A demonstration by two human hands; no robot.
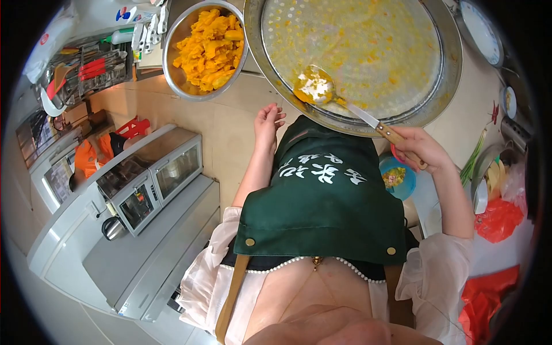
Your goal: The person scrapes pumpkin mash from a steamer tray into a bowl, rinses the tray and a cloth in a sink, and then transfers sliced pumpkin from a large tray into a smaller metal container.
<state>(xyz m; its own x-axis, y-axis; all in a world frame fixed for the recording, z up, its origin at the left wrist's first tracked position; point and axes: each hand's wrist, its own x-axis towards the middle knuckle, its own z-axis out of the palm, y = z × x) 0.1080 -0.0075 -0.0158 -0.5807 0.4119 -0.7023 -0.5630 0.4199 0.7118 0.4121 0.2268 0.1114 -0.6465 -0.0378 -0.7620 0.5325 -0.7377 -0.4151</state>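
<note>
My right hand [418,148] grips the wooden handle of a large metal spoon [368,118]. The spoon's bowl lies inside a wide round metal pan [454,63], close to its near left wall. White stuff is in the bowl, with orange mash around it. Orange smears and bits cover the pan's dotted floor. My left hand [268,119] hangs below the pan's left side, fingers loosely curled and a little apart, with nothing visible in them. A metal bowl [168,64] of orange chunks [210,49] stands to the pan's left.
A blue bowl [407,184] of chopped food sits below my right hand. Green onions [472,155] and red plastic bags [499,221] lie at the right. A utensil rack [103,72], a cabinet appliance [155,184] and a person in orange [92,158] are at the left.
</note>
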